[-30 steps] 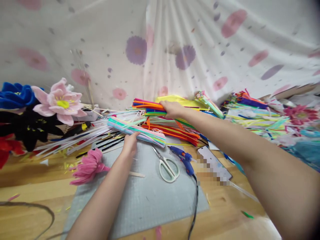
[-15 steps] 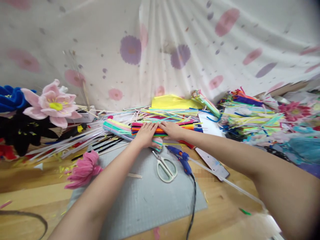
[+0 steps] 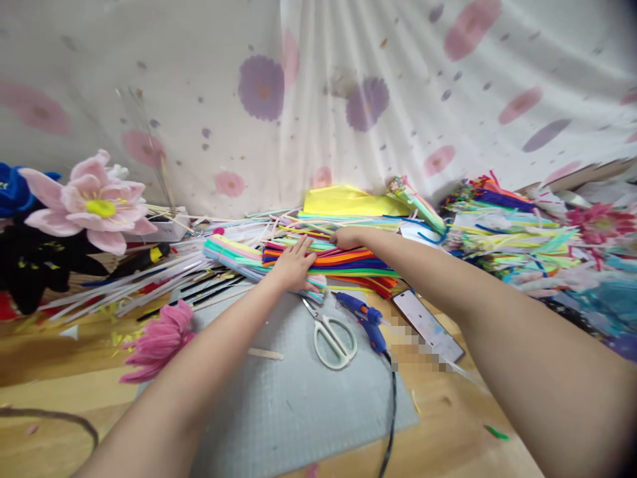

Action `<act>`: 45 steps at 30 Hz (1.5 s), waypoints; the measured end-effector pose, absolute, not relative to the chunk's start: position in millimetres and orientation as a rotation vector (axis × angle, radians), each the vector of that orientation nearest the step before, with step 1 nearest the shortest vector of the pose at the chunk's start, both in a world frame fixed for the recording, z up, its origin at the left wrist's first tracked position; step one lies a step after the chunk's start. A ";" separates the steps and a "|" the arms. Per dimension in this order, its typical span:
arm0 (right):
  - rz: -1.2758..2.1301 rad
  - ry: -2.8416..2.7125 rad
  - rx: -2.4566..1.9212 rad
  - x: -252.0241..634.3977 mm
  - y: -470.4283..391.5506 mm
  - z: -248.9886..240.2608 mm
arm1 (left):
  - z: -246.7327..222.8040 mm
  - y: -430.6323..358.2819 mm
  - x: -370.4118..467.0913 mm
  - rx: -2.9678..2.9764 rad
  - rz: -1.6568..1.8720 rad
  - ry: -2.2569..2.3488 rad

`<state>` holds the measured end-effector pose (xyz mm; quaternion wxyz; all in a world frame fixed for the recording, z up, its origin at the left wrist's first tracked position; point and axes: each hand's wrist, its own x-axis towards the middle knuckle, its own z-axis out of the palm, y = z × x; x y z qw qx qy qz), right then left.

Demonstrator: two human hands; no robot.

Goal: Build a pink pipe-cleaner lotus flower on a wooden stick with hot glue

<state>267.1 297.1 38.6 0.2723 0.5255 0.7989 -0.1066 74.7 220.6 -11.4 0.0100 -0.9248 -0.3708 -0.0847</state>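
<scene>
Head view, single entry.

Item 1: my left hand (image 3: 293,265), palm down, fingers spread flat and pressing on the bright pipe-cleaner bundle (image 3: 343,260); nothing is clasped.

Item 2: my right hand (image 3: 348,236), at 1 o'clock from the left, fingers curled over the far edge of the same bundle. Whether they pinch any strands I cannot tell.

Item 3: the bundle itself lies at the far edge of the grey cutting mat (image 3: 298,398), long axis running 9 to 3 o'clock, tilted slightly down to the right. It sits directly under both hands. The left hand covers its near-left end; the right holds its middle from behind.

Item 4: pastel pipe-cleaner bundle (image 3: 233,253), at 9 o'clock of the left hand, touching the bright one.

Item 5: scissors (image 3: 331,335) and blue glue gun (image 3: 365,318), at 5 o'clock of the left hand, on the mat.

Item 6: pink fuzzy flower (image 3: 156,342), at 8 o'clock, on the tabletop (image 3: 60,372).
</scene>
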 end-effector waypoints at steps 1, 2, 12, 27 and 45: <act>-0.270 2.133 1.408 264.2 301.0 38.6 | -7.5 224.9 77.2 -2.903 -0.232 -1.128; -0.251 2.144 1.411 263.0 305.4 40.1 | -3.7 229.8 80.1 -2.924 -0.191 -1.097; 0.051 2.277 1.702 290.9 349.8 79.7 | -7.0 244.6 87.3 -3.077 -0.099 -1.070; 0.174 2.296 1.824 274.4 333.5 79.9 | -7.1 240.8 87.9 -3.002 -0.077 -1.067; 0.283 2.290 1.700 269.3 340.0 51.0 | -10.5 235.0 85.4 -3.019 -0.197 -1.128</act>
